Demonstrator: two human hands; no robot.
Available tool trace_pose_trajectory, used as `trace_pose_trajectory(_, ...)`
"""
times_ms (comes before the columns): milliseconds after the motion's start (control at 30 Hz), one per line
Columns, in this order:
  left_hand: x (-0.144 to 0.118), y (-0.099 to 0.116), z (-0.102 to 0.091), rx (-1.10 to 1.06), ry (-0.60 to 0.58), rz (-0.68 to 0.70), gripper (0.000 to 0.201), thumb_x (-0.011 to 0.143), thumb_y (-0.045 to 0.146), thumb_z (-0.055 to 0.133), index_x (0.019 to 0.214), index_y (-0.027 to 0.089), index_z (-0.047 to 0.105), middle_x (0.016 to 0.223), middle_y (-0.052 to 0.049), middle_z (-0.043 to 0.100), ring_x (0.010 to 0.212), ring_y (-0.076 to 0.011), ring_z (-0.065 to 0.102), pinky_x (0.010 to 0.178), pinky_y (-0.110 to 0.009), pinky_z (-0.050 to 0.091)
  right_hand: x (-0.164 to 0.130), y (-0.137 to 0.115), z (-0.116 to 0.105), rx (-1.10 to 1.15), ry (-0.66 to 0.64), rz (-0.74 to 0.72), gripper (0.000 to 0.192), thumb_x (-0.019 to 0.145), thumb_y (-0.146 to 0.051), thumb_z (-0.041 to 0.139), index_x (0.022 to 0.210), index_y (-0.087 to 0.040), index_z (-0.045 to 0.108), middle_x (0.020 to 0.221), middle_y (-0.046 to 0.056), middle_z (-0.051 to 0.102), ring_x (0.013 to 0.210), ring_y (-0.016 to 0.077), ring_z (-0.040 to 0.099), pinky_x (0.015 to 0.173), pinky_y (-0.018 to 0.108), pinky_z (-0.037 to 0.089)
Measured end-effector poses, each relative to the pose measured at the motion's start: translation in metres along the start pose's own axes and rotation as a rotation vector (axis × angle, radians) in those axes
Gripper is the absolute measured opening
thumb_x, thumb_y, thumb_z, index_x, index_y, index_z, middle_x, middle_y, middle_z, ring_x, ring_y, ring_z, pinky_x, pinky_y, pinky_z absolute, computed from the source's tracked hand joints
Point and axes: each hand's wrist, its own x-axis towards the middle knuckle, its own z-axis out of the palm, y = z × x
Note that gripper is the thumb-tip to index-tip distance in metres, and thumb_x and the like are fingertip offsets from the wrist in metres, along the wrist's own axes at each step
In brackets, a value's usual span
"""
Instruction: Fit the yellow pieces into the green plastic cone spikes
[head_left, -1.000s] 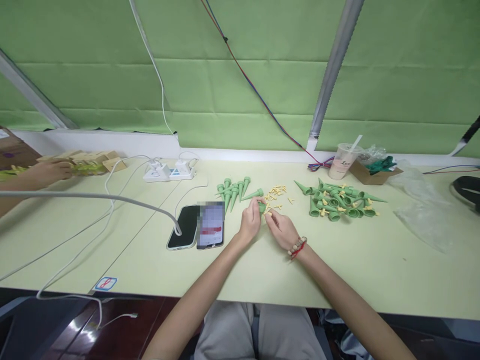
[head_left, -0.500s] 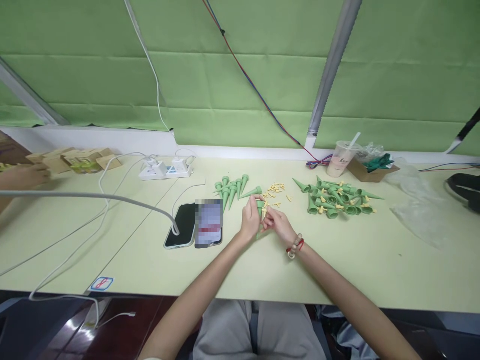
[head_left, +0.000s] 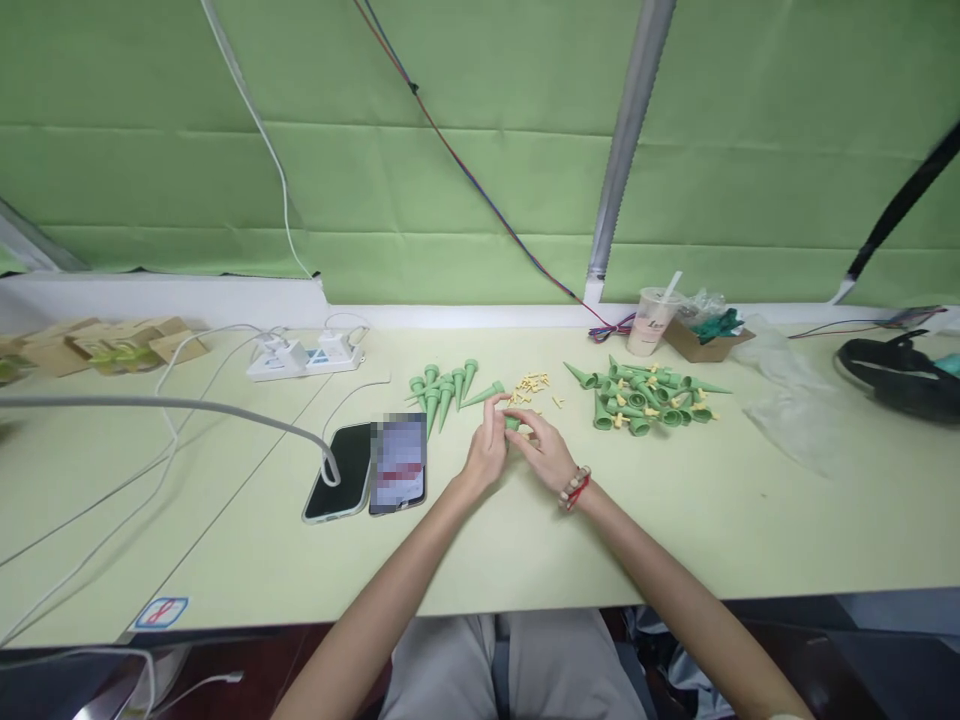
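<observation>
Between my hands is a green watering spike (head_left: pixel 512 424), mostly covered by fingers, with only its wide top showing. My left hand (head_left: pixel 486 450) wraps round it from the left, index finger raised. My right hand (head_left: pixel 544 452) closes its fingers and thumb about the top from the right. Just beyond my fingertips lie several small yellow valves (head_left: pixel 529 384). Behind my left hand several plain green spikes (head_left: pixel 444 390) lie in a group. Off to the right is a heap of green spikes with yellow valves (head_left: pixel 649 398).
Two phones (head_left: pixel 398 465) lie left of my left hand. A power strip (head_left: pixel 304 362), white cables and wooden blocks (head_left: pixel 105 345) are farther left. At the back right stand a drink cup (head_left: pixel 652 322) and a small cardboard box (head_left: pixel 705 342), near a plastic bag (head_left: pixel 787 420) and black strap (head_left: pixel 892 375).
My view has turned a little right. My right hand's fingers have moved up over the spike's top, and the yellow valve seen there is now hidden. Another person's hand at far left has left view.
</observation>
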Motion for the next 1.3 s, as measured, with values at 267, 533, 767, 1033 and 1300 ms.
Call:
trace_pose_trajectory(267, 0.012, -0.021, -0.011, 0.452, -0.016, 0.103, 0.053, 0.087, 0.046, 0.026, 0.131, 0.016, 0.027, 0.127, -0.016, 0.046, 0.123, -0.0234, 0.038, 0.1, -0.043, 0.028, 0.02, 0.023, -0.056, -0.185, 0.754, -0.019, 0.038, 0.083, -0.037, 0.044, 0.115, -0.017, 0.041, 0.111, 0.013, 0.055, 0.1, 0.0203, 0.054, 0.086, 0.036, 0.042)
trace_pose_trajectory(533, 0.024, -0.046, -0.018, 0.731, -0.079, 0.059, 0.048, 0.088, 0.038, 0.027, 0.128, 0.014, 0.039, 0.141, -0.015, 0.032, 0.134, -0.0268, 0.018, 0.105, -0.048, 0.021, 0.013, 0.073, -0.113, -0.825, 0.984, 0.234, 0.038, 0.08, -0.023, 0.039, 0.114, -0.014, 0.053, 0.109, 0.016, 0.058, 0.107, 0.0288, 0.047, 0.098, 0.054, 0.016)
trace_pose_trajectory(767, 0.025, -0.041, -0.024, 0.832, -0.029, 0.108, 0.037, 0.089, 0.031, 0.028, 0.117, 0.016, 0.047, 0.12, -0.013, 0.051, 0.111, -0.0259, 0.044, 0.094, -0.044, 0.032, 0.013, 0.072, -0.11, -0.876, 0.939, 0.203, 0.042, 0.076, -0.018, 0.04, 0.115, -0.015, 0.054, 0.116, 0.015, 0.056, 0.11, 0.0277, 0.046, 0.099, 0.054, 0.013)
trace_pose_trajectory(1033, 0.028, -0.046, -0.027, 0.831, 0.091, 0.089, 0.028, 0.082, 0.018, 0.043, 0.106, 0.017, 0.057, 0.102, -0.013, 0.059, 0.103, -0.0297, 0.047, 0.087, -0.043, 0.035, 0.017, 0.057, -0.061, -0.755, 0.189, -0.116, 0.032, 0.081, -0.012, 0.039, 0.1, -0.02, 0.064, 0.104, 0.006, 0.066, 0.1, 0.0204, 0.056, 0.09, 0.039, 0.034)
trace_pose_trajectory(1300, 0.029, -0.039, -0.02, 0.247, 0.26, 0.043, 0.019, 0.08, 0.021, 0.05, 0.093, 0.014, 0.061, 0.095, -0.011, 0.058, 0.09, -0.022, 0.054, 0.083, -0.038, 0.041, 0.014, 0.071, -0.039, -0.795, -0.062, -0.071, 0.028, 0.087, -0.019, 0.04, 0.105, -0.022, 0.062, 0.113, 0.005, 0.063, 0.109, 0.0218, 0.051, 0.091, 0.04, 0.033)
